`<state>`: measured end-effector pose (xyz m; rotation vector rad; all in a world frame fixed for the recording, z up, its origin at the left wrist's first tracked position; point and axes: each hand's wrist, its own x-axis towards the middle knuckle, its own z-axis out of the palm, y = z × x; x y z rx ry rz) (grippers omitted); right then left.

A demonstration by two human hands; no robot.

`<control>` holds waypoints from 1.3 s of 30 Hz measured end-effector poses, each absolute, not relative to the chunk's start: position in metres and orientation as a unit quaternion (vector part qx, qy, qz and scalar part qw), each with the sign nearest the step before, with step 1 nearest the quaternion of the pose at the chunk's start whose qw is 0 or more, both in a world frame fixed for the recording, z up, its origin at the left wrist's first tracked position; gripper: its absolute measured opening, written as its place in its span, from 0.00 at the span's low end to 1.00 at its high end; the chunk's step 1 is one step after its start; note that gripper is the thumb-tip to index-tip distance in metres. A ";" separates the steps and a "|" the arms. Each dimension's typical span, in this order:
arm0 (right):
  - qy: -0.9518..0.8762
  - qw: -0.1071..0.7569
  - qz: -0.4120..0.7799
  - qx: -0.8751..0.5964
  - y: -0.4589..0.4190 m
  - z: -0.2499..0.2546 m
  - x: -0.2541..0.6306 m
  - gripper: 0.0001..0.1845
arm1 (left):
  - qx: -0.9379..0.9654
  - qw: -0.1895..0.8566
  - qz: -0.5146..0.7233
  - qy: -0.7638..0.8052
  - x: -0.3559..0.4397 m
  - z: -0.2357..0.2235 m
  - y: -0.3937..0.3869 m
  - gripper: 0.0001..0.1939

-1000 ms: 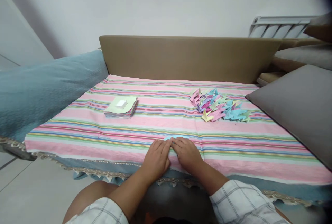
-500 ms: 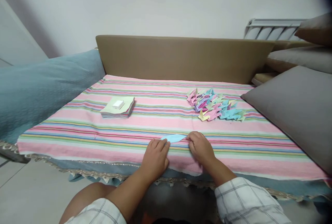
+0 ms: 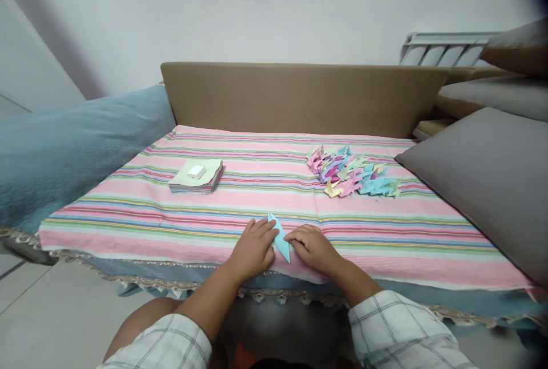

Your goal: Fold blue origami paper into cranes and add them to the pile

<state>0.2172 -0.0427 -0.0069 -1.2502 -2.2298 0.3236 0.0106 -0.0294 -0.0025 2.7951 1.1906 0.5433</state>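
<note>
A narrow strip of light blue folded paper [image 3: 281, 243], pointed at both ends, lies on the striped cloth in front of me, one tip toward me. My left hand [image 3: 256, 248] rests along its left edge, the fingers stretched out flat against the paper and cloth. From the right, my right hand [image 3: 314, 248] has its fingers curled together, fingertips on the paper's right edge. Farther back to the right sits a cluster of folded paper cranes [image 3: 349, 172] in pink, blue, purple, yellow and green.
A stack of square paper [image 3: 201, 181] stands at the left with a small white block [image 3: 196, 171] on top. The striped cloth [image 3: 128, 215] covers the seat. Grey cushions [image 3: 479, 169] lie at the right; a blue-covered armrest [image 3: 85, 141] bounds the left.
The blue paper has turned from lying crosswise to pointing toward me. My right hand has moved slightly left and down along with it; the left fingers now lie at its left side.
</note>
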 end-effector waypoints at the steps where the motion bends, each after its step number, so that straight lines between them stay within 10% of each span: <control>1: -0.836 0.278 0.112 -0.460 -0.042 -0.008 0.217 0.13 | 0.909 0.041 0.171 0.378 0.010 -0.003 -0.028 0.26; 39: -0.889 0.250 0.109 -0.369 -0.027 -0.010 0.227 0.13 | 0.898 -0.019 0.286 0.334 0.010 -0.017 -0.015 0.10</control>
